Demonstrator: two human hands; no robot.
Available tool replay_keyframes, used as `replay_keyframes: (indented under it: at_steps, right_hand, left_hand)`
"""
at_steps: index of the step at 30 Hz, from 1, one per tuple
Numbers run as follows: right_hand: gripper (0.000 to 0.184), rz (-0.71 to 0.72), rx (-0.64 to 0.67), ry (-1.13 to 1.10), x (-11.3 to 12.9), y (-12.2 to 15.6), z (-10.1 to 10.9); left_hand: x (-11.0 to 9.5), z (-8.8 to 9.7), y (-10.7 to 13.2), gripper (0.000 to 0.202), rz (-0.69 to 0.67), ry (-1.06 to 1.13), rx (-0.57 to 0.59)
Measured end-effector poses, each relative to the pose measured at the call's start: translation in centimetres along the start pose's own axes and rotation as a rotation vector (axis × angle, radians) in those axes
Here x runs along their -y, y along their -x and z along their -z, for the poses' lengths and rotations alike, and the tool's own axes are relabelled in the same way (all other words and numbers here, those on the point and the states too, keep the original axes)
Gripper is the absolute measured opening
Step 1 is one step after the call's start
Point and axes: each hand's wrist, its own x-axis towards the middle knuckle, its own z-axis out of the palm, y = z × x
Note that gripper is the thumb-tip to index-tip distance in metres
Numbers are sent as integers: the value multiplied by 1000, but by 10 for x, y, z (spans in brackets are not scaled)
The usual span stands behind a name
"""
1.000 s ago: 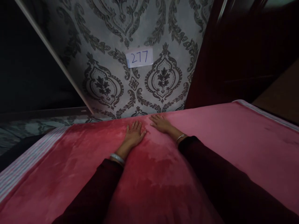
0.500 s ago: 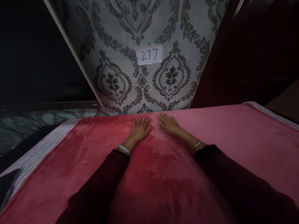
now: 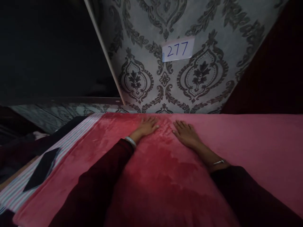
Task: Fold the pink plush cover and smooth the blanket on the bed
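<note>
A plush pink-red blanket [image 3: 165, 176] covers the bed in front of me. My left hand [image 3: 146, 126] lies flat on it near the far edge, fingers stretched out, a pale bangle on the wrist. My right hand [image 3: 187, 134] rests palm down on the blanket a little to the right, fingers spread, with a thin bracelet on the wrist. Both arms wear dark maroon sleeves. Neither hand holds anything.
Grey damask wallpaper [image 3: 203, 72] rises behind the bed, bearing a white label [image 3: 178, 49] marked 277. A striped sheet [image 3: 42, 170] shows at the left edge with a dark flat object [image 3: 41, 170] on it. Dark furniture stands at right.
The view has swung to the left, revealing the striped sheet and dark object. My right hand has drawn back from the far edge and apart from the left hand.
</note>
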Motion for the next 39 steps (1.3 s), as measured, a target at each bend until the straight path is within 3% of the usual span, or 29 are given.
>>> replay_keyframes:
  at_steps: [6, 9, 16, 24, 27, 30, 34, 36, 39]
  right_hand:
    - [69, 16, -40, 4, -6, -3, -13]
    - [69, 10, -42, -3, -7, -4, -14]
    - [69, -4, -5, 0, -3, -1, -5]
    - [67, -99, 51, 18, 8, 1, 9]
    - [68, -102, 53, 10, 51, -8, 21]
    - [70, 95, 71, -48, 126, -28, 27]
    - [70, 237, 120, -203, 216, -61, 16]
    - [69, 242, 111, -223, 232, -74, 5]
    - [68, 167, 47, -188, 212, -83, -6]
  left_hand:
    - [156, 20, 52, 68, 675, -45, -96]
    - [195, 19, 75, 72, 797, -49, -163]
    - [193, 15, 77, 77, 856, 14, -184]
    - [199, 9, 84, 62, 675, -4, -215]
    - [200, 9, 83, 66, 690, 2, -203]
    - [201, 10, 81, 70, 683, 16, -199]
    - [203, 10, 80, 72, 684, 25, -172]
    - [205, 10, 79, 72, 693, 25, -157]
    - [208, 9, 78, 73, 693, 22, -167]
